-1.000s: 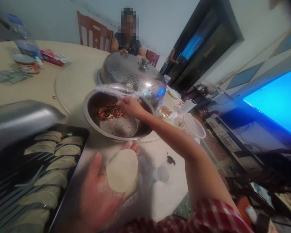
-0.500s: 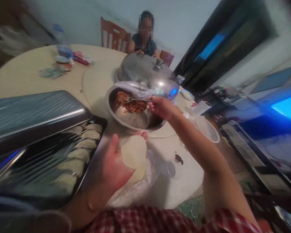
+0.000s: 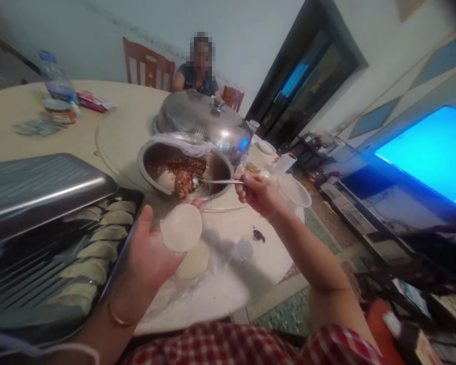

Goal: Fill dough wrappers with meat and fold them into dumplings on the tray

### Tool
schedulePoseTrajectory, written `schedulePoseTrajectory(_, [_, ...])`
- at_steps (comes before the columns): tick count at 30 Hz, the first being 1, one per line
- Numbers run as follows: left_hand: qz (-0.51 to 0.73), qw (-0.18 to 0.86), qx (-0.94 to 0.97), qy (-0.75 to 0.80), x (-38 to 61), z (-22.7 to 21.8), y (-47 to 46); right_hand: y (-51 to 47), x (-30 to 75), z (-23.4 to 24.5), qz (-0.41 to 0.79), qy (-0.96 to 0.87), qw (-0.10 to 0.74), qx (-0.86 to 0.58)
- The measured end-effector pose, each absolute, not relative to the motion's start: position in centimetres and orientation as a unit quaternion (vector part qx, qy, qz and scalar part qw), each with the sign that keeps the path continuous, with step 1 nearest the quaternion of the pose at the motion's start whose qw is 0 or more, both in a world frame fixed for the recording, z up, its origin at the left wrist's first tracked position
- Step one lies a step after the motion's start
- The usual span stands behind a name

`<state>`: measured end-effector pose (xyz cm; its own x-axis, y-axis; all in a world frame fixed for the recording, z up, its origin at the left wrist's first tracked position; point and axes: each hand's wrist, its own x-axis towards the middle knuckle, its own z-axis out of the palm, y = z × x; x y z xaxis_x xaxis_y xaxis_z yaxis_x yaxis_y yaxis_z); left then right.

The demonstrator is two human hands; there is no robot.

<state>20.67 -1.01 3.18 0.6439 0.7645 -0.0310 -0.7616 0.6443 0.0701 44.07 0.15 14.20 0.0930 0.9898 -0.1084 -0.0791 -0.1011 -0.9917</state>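
Observation:
My left hand is held palm up, thumb raised, with a round dumpling wrapper lying across its fingers. My right hand grips the handle of a metal spoon. The spoon's end carries a clump of reddish filling just above the near side of a metal bowl. More dark, minced filling lies inside that bowl. Beneath my left hand another wrapper rests on clear plastic on the table. To the left, folded dumplings stand in a row in a dark ridged tray.
A large domed metal lid is behind the bowl. A grey metal pan overlaps the tray. Farther left stand a plastic bottle and a tub. A white basket sits at the right edge. Another person sits across the table.
The spoon has moved from inside the bowl toward its near side, now bearing a clump of filling. My left hand still supports the wrapper. The camera view has swung right.

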Motion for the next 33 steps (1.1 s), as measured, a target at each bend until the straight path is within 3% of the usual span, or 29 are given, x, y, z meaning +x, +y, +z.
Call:
schedulePoseTrajectory(9, [0.442,0.880,0.024,0.170,21.7,5.8,-2.7,-7.4,43.8,13.2,0.365,-0.603,0.494,-0.509])
schedulePoseTrajectory(17, [0.429,0.888,0.021,0.166,21.7,5.7,-4.5,-10.5,43.5,13.2,0.252,-0.684,0.439,-0.525])
schedulePoseTrajectory(27, [0.444,0.876,0.024,0.184,21.4,7.3,-6.2,-13.3,42.7,13.8,-0.029,-0.855,0.352,-0.381])
schedulePoseTrajectory(33, [0.455,0.858,0.030,0.237,21.6,7.4,-6.4,-14.5,41.6,13.4,-0.190,-0.900,0.245,-0.307])
